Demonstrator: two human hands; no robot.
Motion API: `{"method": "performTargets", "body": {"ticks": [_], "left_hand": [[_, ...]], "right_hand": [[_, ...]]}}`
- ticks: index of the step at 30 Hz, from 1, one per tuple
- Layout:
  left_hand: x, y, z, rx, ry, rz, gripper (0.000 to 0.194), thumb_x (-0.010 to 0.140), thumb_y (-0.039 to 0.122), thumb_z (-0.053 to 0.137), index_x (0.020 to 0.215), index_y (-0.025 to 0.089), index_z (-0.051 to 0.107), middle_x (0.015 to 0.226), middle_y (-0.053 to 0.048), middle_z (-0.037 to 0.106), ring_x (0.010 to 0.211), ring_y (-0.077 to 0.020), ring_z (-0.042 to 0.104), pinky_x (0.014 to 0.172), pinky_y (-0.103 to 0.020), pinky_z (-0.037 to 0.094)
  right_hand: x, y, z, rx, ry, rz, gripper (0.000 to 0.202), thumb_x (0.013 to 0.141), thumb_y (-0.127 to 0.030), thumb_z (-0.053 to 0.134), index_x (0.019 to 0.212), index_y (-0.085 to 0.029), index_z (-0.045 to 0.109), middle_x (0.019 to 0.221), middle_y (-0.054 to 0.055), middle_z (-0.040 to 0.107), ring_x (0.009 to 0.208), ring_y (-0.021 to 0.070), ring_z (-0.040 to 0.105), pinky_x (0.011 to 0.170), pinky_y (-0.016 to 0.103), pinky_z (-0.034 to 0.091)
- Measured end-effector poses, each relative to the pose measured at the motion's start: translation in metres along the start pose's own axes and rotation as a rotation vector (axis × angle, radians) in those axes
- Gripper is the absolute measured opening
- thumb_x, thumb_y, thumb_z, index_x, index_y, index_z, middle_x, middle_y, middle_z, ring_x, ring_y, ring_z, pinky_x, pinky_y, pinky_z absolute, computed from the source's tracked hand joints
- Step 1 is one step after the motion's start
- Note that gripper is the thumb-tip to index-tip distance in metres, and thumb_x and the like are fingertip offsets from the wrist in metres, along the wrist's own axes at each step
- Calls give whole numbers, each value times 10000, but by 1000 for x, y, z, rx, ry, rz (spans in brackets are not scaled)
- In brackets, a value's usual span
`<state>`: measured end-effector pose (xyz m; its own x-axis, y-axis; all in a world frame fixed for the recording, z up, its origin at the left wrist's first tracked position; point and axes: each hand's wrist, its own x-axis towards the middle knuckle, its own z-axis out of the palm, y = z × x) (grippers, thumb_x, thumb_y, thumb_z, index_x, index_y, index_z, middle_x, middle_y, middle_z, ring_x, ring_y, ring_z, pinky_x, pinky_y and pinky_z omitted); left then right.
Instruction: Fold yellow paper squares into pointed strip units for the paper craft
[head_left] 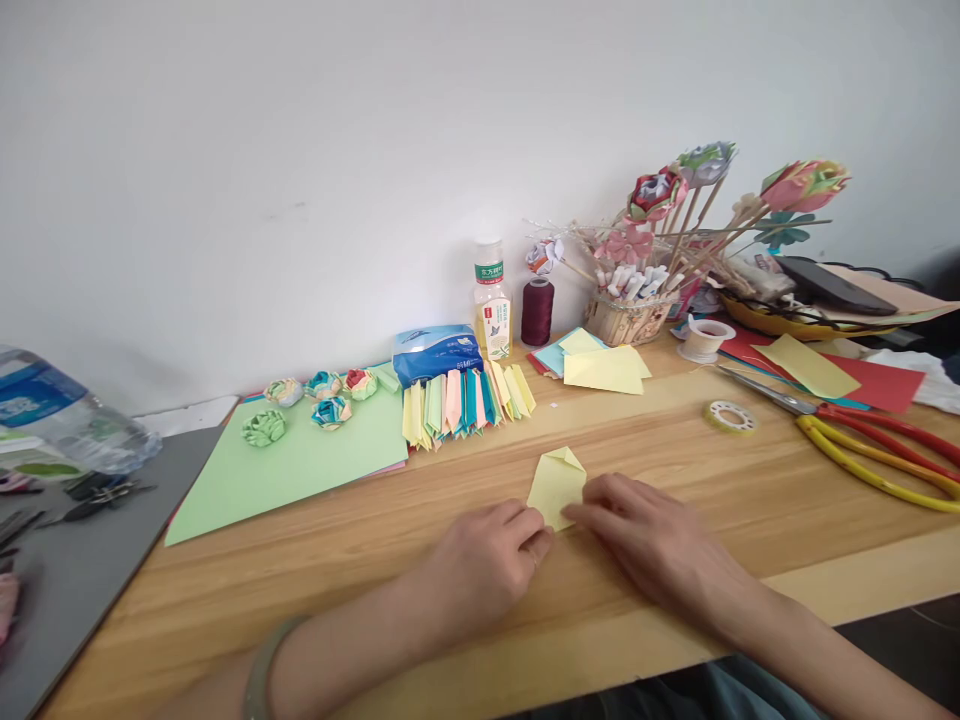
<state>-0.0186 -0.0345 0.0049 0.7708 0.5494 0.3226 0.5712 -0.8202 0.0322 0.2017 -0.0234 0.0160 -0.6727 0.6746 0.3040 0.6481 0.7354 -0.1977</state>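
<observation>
A small sheet of pale yellow paper (pixel 556 486) lies on the wooden table, its top corners folded inward. My left hand (pixel 491 555) grips its lower left corner, thumb and fingers pressed together. On the paper's right side, my right hand (pixel 637 525) pinches the lower right edge with fingers curled. Beyond the paper stands a row of folded paper strips (pixel 465 400) in yellow, green, pink and blue. More yellow paper sheets (pixel 604 369) lie farther back to the right.
Several paper flowers (pixel 264 428) rest on green card (pixel 300 490) at left. Large scissors (pixel 817 410), tape (pixel 730 417) and a white spool (pixel 705 340) are at right. A tissue pack (pixel 436 352), bottle (pixel 493 310), maroon thread cone (pixel 537 312) and flower basket (pixel 630 315) line the wall.
</observation>
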Motion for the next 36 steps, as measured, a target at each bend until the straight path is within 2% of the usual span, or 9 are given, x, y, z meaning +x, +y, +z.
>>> {"method": "performTargets", "body": {"ticks": [2, 9, 12, 17, 20, 23, 26, 29, 36], "left_hand": [[2, 0, -2, -4, 5, 23, 221, 961, 150, 357, 924, 126, 574, 833, -30, 594, 780, -150, 554, 665, -247, 485], [2, -9, -4, 163, 37, 69, 201, 937, 104, 379, 915, 87, 578, 834, -67, 581, 806, -185, 543, 698, -297, 497], [1, -9, -4, 206, 66, 36, 223, 942, 103, 355, 992, 61, 569, 888, -99, 589, 840, -202, 544, 710, -315, 501], [1, -5, -3, 90, 68, -9, 269, 976, 178, 325, 1041, 105, 576, 940, -74, 616, 882, -176, 560, 744, -290, 507], [1, -9, -3, 58, 103, 16, 300, 982, 173, 299, 1074, 109, 577, 1026, -68, 639, 913, -174, 555, 749, -292, 504], [0, -17, -5, 44, 78, 83, 280, 968, 151, 341, 1136, 126, 563, 1105, -62, 633, 965, -176, 533, 789, -302, 482], [1, -22, -8, 118, 111, 77, 236, 952, 160, 401, 1071, 170, 604, 1104, -71, 626, 975, -189, 520, 812, -335, 449], [3, -22, -10, 186, 132, 61, 204, 950, 174, 426, 1005, 177, 623, 1000, -48, 647, 902, -180, 529, 791, -338, 420], [-1, -32, -9, 202, 70, 124, 193, 950, 206, 451, 1075, 208, 598, 1105, -4, 637, 1016, -167, 512, 880, -344, 355]], "right_hand": [[-3, 1, -4, -3, -27, -110, 280, 885, -96, 357, 993, -208, 590, 884, 60, 595, 796, 192, 556, 697, 329, 449], [-9, -7, -7, 19, 5, -178, 283, 874, -109, 413, 1087, -171, 589, 1060, 102, 629, 1016, 232, 535, 851, 400, 447], [-8, -22, -4, 53, -14, -102, 266, 891, -190, 456, 1127, -167, 575, 1054, 102, 633, 997, 231, 550, 859, 398, 453], [0, -38, -8, 145, -66, -13, 283, 857, -304, 543, 1097, -162, 586, 1042, 107, 631, 946, 240, 562, 833, 406, 469], [7, -28, -12, 214, -43, 5, 201, 904, -240, 454, 983, -186, 631, 940, 79, 649, 864, 200, 587, 767, 350, 477], [17, -10, -10, 165, 65, 167, 235, 913, -212, 407, 951, -172, 636, 898, 86, 643, 818, 195, 599, 689, 318, 470], [33, 4, -6, 169, -47, 306, 179, 865, -235, 493, 936, -164, 641, 857, 70, 635, 764, 199, 598, 649, 309, 449], [49, 10, -6, 244, -159, 354, 132, 823, -210, 528, 858, -170, 650, 777, 39, 637, 690, 174, 588, 605, 274, 425], [52, 8, -7, 270, -168, 328, 144, 792, -127, 503, 761, -182, 632, 729, 17, 646, 645, 145, 579, 580, 239, 414]]}}
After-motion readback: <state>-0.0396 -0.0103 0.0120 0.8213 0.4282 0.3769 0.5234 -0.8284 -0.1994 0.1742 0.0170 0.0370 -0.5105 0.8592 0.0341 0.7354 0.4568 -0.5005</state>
